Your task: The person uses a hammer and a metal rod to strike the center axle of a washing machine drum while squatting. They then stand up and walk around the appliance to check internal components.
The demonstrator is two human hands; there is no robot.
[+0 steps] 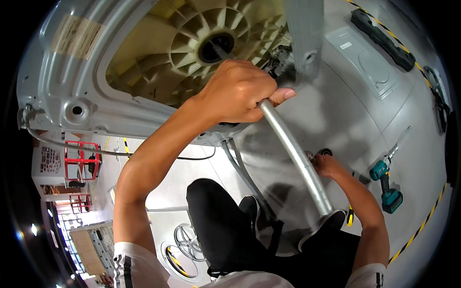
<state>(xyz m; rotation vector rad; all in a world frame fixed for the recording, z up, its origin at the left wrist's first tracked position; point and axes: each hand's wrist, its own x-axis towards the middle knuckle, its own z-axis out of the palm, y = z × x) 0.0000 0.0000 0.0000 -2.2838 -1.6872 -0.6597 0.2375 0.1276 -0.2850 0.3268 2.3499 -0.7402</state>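
A grey appliance cabinet (62,86) fills the upper left, its opening showing a ribbed cream plastic tub (139,62) with a dark central hub (209,50). My left hand (240,89) grips a long silver metal tube (293,153) just below the hub; the tube slants down to near my right foot. My right hand (326,165) is lower on the right, fingers curled at a small metal and dark round item (324,153) that I cannot make out, partly behind the tube. Grey hoses (242,177) hang from the cabinet down to the floor.
A teal drill (390,201), a yellow-handled tool (350,216), a grey panel (360,62) and a black bar (370,30) lie on the right, inside striped tape. A spoked pulley (187,240) lies beside my left leg. Red carts (81,158) stand farther left.
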